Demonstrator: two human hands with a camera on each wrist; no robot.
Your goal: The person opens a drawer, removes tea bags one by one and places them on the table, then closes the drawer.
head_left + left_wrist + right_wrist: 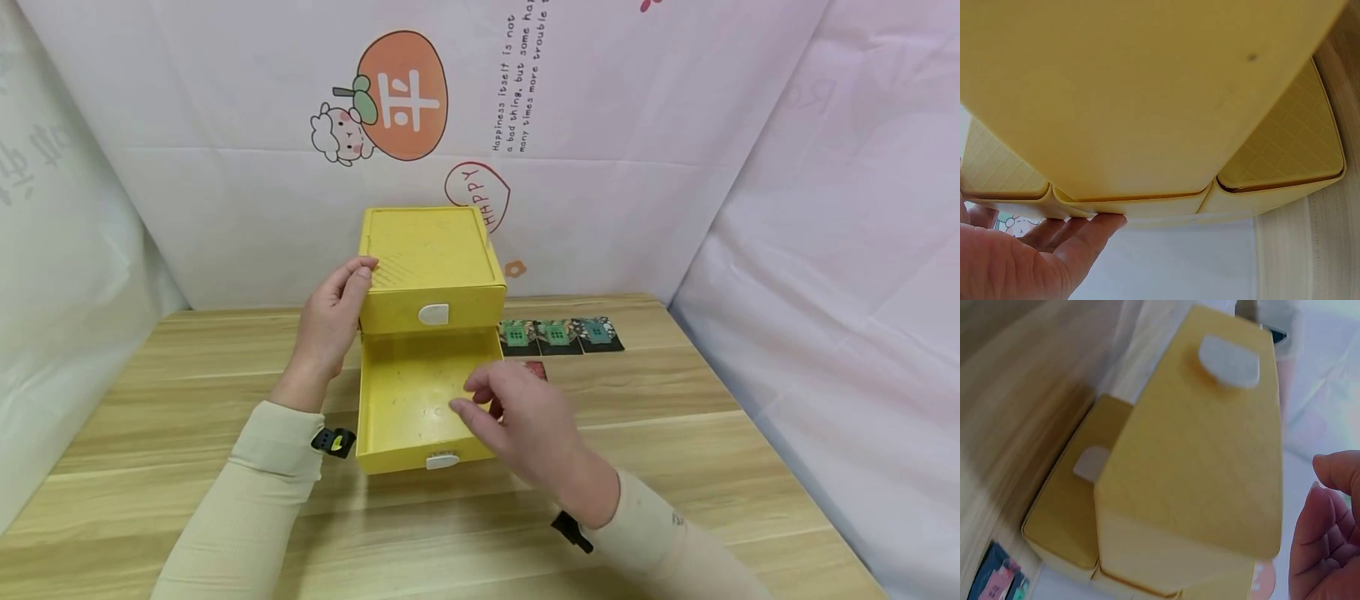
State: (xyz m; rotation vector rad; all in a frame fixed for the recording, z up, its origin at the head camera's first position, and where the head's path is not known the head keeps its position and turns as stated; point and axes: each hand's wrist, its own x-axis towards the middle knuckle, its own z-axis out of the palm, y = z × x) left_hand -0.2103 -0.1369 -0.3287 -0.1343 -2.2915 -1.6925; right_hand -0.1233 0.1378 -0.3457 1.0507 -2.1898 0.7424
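A yellow drawer unit (431, 246) stands upright on the table, and its middle drawer (408, 408) is pulled far out toward me. White tabs sit on the drawer fronts; the top drawer (390, 312) is pushed in. My left hand (330, 321) rests against the unit's upper left side near the front edge, its fingers nearly straight in the left wrist view. Above the right edge of the pulled-out drawer hovers my right hand (525, 421), fingers loosely bent, thumb and forefinger apart, holding nothing. The lower drawer (1063, 500) shows pushed in, in the right wrist view.
Right of the unit, three dark cards (558, 336) with green and teal patches lie in a row. A reddish card (537, 368) is partly hidden behind my right hand. White printed cloth (585, 225) hangs behind the wooden table (660, 467) and at both sides.
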